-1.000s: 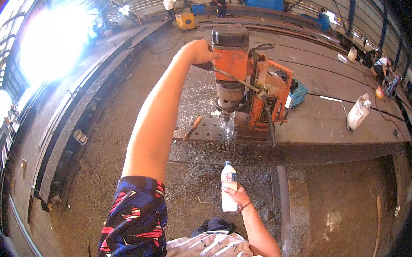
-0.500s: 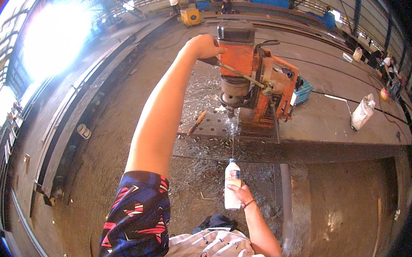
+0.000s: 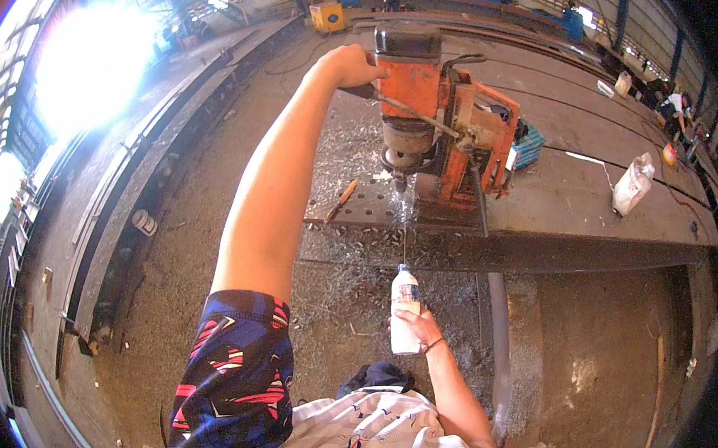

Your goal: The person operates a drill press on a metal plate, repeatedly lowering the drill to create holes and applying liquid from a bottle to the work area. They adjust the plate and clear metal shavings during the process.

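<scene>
An orange magnetic drill (image 3: 408, 82) stands upright on a steel beam (image 3: 559, 213) drilled with rows of holes. At the upper left of its motor, my left hand (image 3: 349, 67) is closed around the end of the feed lever (image 3: 417, 114), fingertips close to the orange housing; part of the grip is hidden. Lower down, my right hand (image 3: 423, 328) holds a plastic squeeze bottle (image 3: 406, 298) of whitish liquid, cap upward. From its cap a thin stream runs toward the drill's chuck (image 3: 400, 177), where wet, shiny chips lie around the bit.
An orange stick-like tool (image 3: 342, 200) lies left of the drill on the holed plate. Metal chips litter beam and floor. A teal basket (image 3: 528, 147) sits behind the drill; a white jug (image 3: 632, 185) stands at right. Other people are in the background.
The drill and both hands appear slightly higher in the picture as the view shifts. My left hand and the lever keep their grip; the bottle still squirts toward the bit.
</scene>
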The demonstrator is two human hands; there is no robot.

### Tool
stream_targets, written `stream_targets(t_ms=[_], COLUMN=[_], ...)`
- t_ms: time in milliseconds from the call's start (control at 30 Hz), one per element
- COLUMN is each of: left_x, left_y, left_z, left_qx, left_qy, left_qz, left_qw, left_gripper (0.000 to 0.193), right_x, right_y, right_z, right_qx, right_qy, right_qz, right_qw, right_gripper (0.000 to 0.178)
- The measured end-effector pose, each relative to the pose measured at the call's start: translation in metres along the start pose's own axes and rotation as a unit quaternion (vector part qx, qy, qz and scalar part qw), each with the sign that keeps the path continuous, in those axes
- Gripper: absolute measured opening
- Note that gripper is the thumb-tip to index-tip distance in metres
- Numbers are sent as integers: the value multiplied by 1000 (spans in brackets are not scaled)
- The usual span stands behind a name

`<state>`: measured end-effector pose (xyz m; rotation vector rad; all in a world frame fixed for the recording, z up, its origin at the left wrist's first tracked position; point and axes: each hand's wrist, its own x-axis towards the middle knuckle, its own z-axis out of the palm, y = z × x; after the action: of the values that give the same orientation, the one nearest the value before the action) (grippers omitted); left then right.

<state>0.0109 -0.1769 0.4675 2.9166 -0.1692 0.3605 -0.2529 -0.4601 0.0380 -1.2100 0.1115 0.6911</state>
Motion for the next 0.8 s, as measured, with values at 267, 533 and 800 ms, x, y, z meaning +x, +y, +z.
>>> stream_targets(t_ms=[267,533,800], left_x=[-2,3,-12], left_y=[1,3,-1], left_z=[-1,4,4], left_qx=[0,-8,-31], left_qy=[-3,32,76], left_qz=[-5,-9,-18], left_qw=[1000,999,996], left_gripper=[54,52,46], right_x=[0,-5,-8], right_y=[-2,-2,-8], right_z=[4,4,6], right_qx=[-3,-42,2], right_qy=[-7,10,-6], right_qz=[2,-44,4], right_qw=[1000,998,1000], right_gripper=[36,35,37])
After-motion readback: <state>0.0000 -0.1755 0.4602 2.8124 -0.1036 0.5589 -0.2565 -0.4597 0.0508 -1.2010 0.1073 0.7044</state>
